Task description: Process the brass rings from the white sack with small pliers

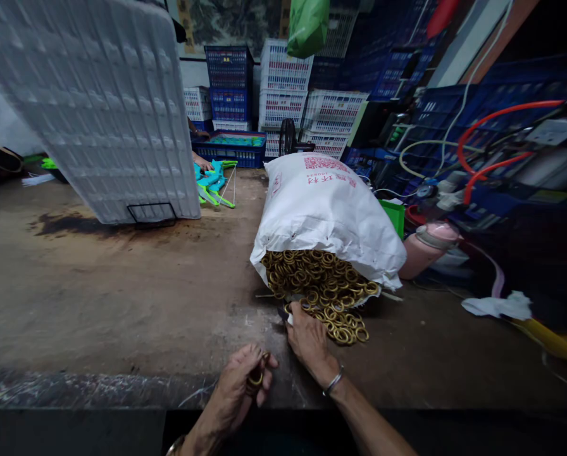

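My left hand (238,383) is closed around a few brass-coloured rings (255,381), just above the table's front edge. To its right, my right hand (309,339) reaches to the near side of a heap of the same rings (343,326), its fingers drawn together. A small dark and white piece (286,316) shows at those fingertips; its kind is unclear, and the rest of the grip is hidden by the hand. The heap spills from the mouth of a white woven sack (326,202) with red printing, which lies on its side.
A tall ribbed translucent panel (122,120) stands in a black wire holder (151,214) at left. Beyond it, another person's hand (202,163) touches turquoise and green pieces (214,183). A pink bottle (428,250) is right of the sack; stacked crates (283,76) line the back.
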The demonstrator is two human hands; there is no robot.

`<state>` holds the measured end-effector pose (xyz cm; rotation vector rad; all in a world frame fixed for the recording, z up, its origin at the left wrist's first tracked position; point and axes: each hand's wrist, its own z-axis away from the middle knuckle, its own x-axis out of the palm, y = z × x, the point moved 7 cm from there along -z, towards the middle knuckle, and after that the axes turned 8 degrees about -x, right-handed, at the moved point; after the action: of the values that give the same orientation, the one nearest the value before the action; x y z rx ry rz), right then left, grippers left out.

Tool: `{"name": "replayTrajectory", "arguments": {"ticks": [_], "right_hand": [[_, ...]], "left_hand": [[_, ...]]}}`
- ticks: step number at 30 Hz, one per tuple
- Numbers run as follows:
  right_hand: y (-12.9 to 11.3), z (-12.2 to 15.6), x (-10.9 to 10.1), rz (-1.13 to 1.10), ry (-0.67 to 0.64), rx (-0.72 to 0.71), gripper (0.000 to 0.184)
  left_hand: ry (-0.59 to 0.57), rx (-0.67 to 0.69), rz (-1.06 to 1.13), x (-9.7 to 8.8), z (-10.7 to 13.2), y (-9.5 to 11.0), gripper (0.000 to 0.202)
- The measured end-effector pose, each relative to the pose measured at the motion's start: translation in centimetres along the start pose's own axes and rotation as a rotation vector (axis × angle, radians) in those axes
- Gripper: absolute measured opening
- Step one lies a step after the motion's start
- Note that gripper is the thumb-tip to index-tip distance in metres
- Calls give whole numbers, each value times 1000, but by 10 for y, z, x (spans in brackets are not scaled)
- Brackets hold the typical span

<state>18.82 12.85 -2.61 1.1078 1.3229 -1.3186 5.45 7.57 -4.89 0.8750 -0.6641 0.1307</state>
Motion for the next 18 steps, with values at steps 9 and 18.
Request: {"name": "replayTrajectory", "arguments": {"ticks": [9, 18], "right_hand": [[-2, -1, 3, 43, -10, -16, 20], [-17, 13, 8, -869, 45, -73, 18]], "left_hand": [[-49, -102, 243, -6, -1, -2, 17], [111, -68, 258, -8, -9, -3, 22]]}}
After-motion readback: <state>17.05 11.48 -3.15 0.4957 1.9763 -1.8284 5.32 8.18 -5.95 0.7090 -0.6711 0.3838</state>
